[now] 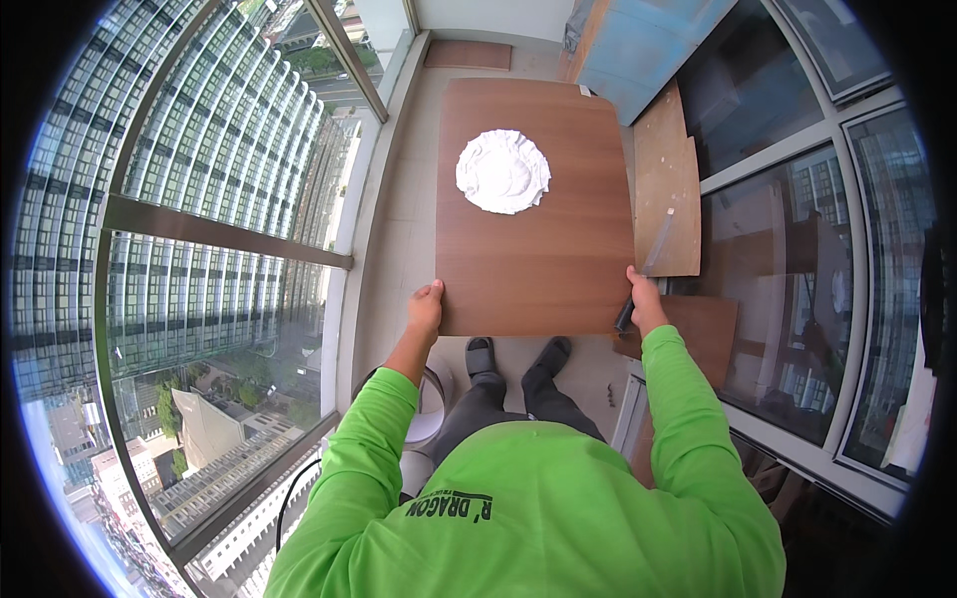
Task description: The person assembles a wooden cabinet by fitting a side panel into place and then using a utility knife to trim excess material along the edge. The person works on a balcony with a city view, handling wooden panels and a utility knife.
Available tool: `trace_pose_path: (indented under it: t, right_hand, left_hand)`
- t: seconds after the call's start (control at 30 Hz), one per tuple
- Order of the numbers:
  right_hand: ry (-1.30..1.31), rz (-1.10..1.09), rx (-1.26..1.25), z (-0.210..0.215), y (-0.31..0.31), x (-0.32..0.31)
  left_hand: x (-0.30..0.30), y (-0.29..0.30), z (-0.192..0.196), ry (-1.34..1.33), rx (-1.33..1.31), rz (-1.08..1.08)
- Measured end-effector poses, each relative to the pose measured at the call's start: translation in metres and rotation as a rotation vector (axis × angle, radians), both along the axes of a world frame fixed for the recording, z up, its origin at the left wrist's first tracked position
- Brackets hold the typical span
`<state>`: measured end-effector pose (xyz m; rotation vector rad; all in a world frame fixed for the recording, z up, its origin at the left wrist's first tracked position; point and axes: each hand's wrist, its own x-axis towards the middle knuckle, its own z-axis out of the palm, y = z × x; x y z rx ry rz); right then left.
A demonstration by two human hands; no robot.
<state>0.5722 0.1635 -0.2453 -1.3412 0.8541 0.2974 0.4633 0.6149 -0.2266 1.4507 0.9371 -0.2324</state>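
A brown wood-grain board [538, 254], rectangular with rounded far corners, stretches out in front of me. My left hand [426, 307] is closed on its left edge near the close corner. On the opposite edge, my right hand [648, 301] is closed too, its thumb near the top surface. A long thin tool with a black handle [625, 316] and a pale narrow blade passes by the right hand; whether the fingers hold it I cannot tell. Toward the far left of the board lies a round, crumpled white heap [503, 171], like cloth or paper. Fingers under the edges are hidden.
Tall windows [229, 239] line the left side, and dark glass panels [768, 289] the right. Against the right lean a worn wooden panel [670, 189] and a bluish sheet [648, 50]. A white bucket [429, 404] stands by my left leg. Another brown board [467, 55] lies beyond.
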Motion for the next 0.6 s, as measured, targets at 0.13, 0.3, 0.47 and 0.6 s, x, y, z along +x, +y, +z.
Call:
trace_pose_path:
  t: [0.13,0.3,0.47,0.6]
  right_hand:
    - [0.012,-0.089,0.0,-0.019,0.039,-0.035]
    - [0.07,-0.113,0.124,0.031,0.153,-0.056]
    - [0.127,-0.164,0.093,0.039,0.193,-0.066]
    - [0.158,-0.087,0.015,0.03,0.16,-0.073]
  left_hand:
    - [0.046,0.058,0.004,-0.029,0.204,-0.169]
    - [0.101,0.165,-0.02,-0.077,0.333,-0.285]
    - [0.148,0.202,-0.015,-0.059,0.561,-0.517]
    - [0.152,0.179,-0.012,-0.095,0.733,-0.547]
